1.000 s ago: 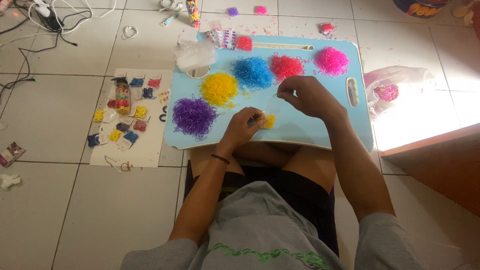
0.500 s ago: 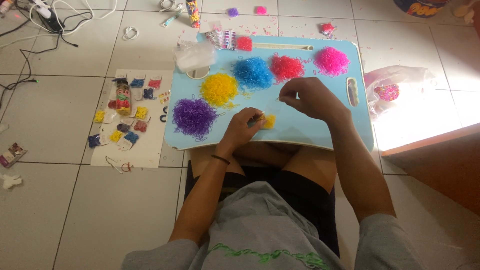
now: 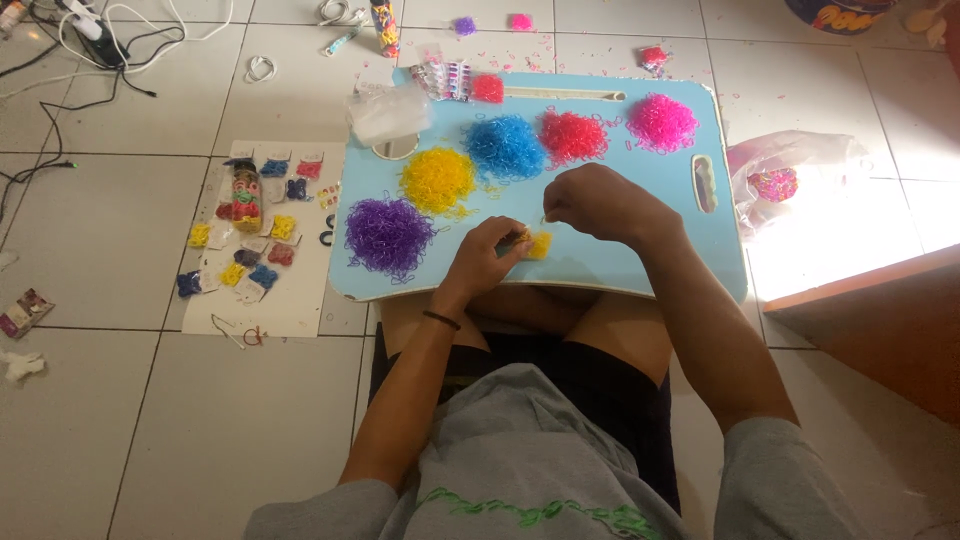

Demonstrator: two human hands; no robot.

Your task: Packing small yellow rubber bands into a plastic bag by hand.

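A light blue lap tray (image 3: 620, 262) rests over my crossed legs. On it lie heaps of tiny rubber bands: purple (image 3: 388, 236), yellow (image 3: 437, 180), blue (image 3: 505, 146), red (image 3: 572, 136) and pink (image 3: 661, 122). My left hand (image 3: 487, 256) pinches a small yellow-orange bundle of bands (image 3: 537, 245) near the tray's front edge. My right hand (image 3: 596, 204) hovers just above and right of it, fingers curled as if pinching a band; what it holds is too small to see.
A white sheet (image 3: 262, 250) with small packets of coloured bands lies on the tiled floor to the left. Cables (image 3: 90, 40) run at the top left. A clear plastic bag (image 3: 785, 180) sits right of the tray. A wooden edge (image 3: 870, 300) stands at right.
Both hands stay over the yellow-orange bundle; my right hand has shifted slightly, fingers working above it. The heaps have not moved.
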